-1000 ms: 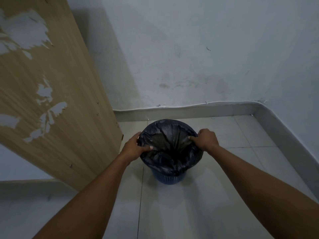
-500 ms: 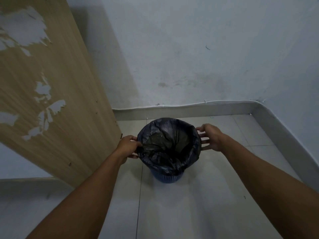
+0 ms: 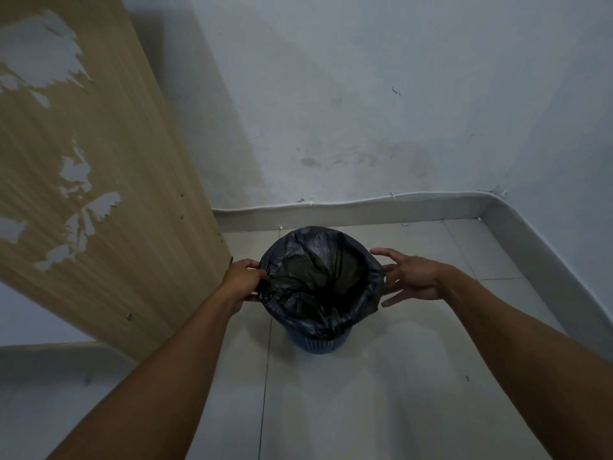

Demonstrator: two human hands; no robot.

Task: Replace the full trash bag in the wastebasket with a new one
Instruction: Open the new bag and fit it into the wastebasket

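Note:
A small blue wastebasket (image 3: 315,346) stands on the tiled floor in the room's corner. A black trash bag (image 3: 318,283) lines it, with its mouth spread wide and folded down over the rim; only the basket's latticed base shows below. My left hand (image 3: 242,280) is at the bag's left edge, its fingers curled on the plastic. On the right side my right hand (image 3: 409,277) hovers with its fingers spread, just off the bag's edge and holding nothing.
A worn wooden door (image 3: 99,180) with peeled patches leans in close on the left of the basket. The white wall and its skirting (image 3: 365,209) run behind and along the right. Pale floor tiles (image 3: 365,393) spread out in front.
Both hands pinched the bag's rim a second ago and pulled it outward over the basket. My right hand has since let go and opened; the bag's mouth now lies wide.

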